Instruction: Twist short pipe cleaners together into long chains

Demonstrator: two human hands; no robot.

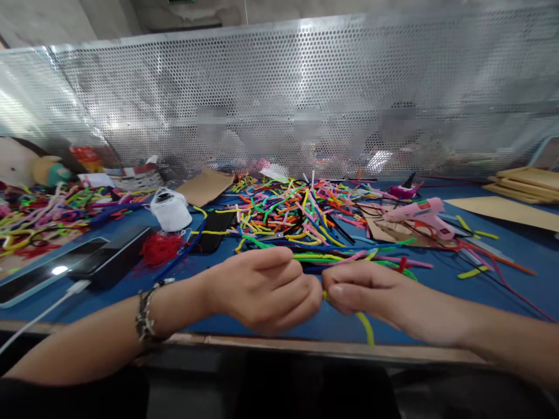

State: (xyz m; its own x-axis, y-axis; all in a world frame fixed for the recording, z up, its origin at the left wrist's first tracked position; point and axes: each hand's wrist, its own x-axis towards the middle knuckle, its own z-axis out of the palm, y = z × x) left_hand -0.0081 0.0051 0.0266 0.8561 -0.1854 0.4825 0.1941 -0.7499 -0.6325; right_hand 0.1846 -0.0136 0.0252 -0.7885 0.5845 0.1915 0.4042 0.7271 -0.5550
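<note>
Close together above the table's front edge, my two hands grip a yellow pipe cleaner (365,329). My left hand (266,289) is closed in a loose fist, knuckles facing me, and hides what lies inside it. A short bit of yellow shows in the gap between the hands. With thumb and forefinger my right hand (371,288) pinches the pipe cleaner, and its bent end hangs below the fingers. Just behind the hands lie green and pink pipe cleaners (314,256), and past them a heaped pile of many colours (279,209).
A pink glue gun (419,216) rests on cardboard at the right. To the left are red thread (161,251), a black power bank (111,256) with a white cable, a phone (52,270) and a white roll (171,210). A perforated metal screen (262,93) bounds the back.
</note>
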